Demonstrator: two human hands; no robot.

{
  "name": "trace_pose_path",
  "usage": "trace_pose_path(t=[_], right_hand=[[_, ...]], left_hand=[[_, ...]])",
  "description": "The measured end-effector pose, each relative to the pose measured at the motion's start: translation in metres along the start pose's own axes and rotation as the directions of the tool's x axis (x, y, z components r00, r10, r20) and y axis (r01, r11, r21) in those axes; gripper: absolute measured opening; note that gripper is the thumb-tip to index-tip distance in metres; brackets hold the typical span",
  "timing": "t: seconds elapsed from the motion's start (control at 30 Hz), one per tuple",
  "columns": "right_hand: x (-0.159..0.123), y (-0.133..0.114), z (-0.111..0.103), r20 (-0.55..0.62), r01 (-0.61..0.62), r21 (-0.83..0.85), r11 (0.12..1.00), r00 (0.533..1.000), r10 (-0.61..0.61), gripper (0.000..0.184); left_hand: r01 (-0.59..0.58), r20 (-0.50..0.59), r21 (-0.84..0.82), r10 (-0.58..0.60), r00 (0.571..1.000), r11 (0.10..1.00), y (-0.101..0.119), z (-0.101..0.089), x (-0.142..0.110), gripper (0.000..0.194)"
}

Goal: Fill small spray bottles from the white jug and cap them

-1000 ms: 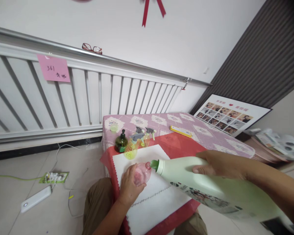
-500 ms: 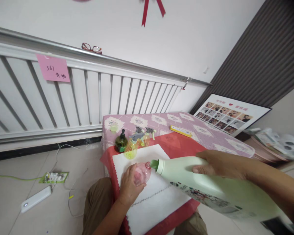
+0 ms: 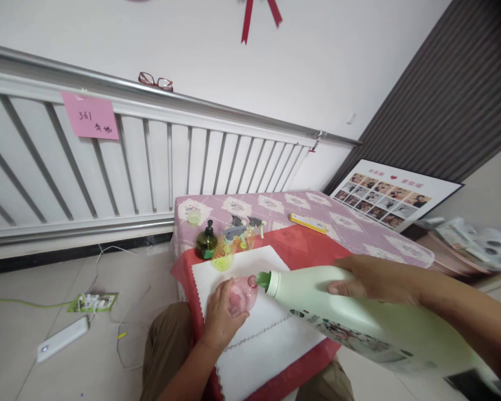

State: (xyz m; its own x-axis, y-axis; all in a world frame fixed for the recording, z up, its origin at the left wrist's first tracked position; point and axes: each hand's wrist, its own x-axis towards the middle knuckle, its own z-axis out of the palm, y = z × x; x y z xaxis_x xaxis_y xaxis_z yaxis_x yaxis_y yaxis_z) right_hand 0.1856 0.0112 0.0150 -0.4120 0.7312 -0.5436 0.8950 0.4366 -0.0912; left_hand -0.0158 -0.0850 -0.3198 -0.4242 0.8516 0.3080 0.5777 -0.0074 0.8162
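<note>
My left hand [image 3: 222, 314] is wrapped round a small clear pink bottle [image 3: 242, 295], tilted so that its open neck faces right. In my right hand [image 3: 369, 278] is a large pale green detergent bottle [image 3: 329, 298], held by its handle and tipped left. Its green spout [image 3: 263, 279] meets the pink bottle's mouth; whether liquid is flowing I cannot make out. Under both lies a white cloth [image 3: 271, 334] with a scalloped edge, on a red cloth [image 3: 309, 245]. Just beyond stand a yellow spray bottle [image 3: 222, 257] and a dark green pump bottle [image 3: 206, 242].
More spray heads [image 3: 255, 224] stand behind the yellow bottle. A yellow-and-white box [image 3: 308, 223] lies on the purple patterned tablecloth [image 3: 342, 224]. A radiator [image 3: 158, 161] runs behind. On the floor at left are a power strip [image 3: 94, 302], cables and a white power bank [image 3: 62, 340].
</note>
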Motion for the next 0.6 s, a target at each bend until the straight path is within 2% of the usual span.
trace_pose_path(t=[0.23, 0.6], right_hand=[[0.0003, 0.0003, 0.0004, -0.007, 0.005, 0.058, 0.998, 1.0, -0.005, 0.049], [0.0018, 0.0044, 0.0005, 0.017, -0.005, 0.042, 0.999, 1.0, 0.004, 0.049]], left_hand=[[-0.01, -0.014, 0.006, 0.01, 1.0, 1.0, -0.0013, 0.0011, -0.0004, 0.084], [0.004, -0.007, 0.005, -0.004, 1.0, 1.0, 0.0, 0.0007, -0.0004, 0.083]])
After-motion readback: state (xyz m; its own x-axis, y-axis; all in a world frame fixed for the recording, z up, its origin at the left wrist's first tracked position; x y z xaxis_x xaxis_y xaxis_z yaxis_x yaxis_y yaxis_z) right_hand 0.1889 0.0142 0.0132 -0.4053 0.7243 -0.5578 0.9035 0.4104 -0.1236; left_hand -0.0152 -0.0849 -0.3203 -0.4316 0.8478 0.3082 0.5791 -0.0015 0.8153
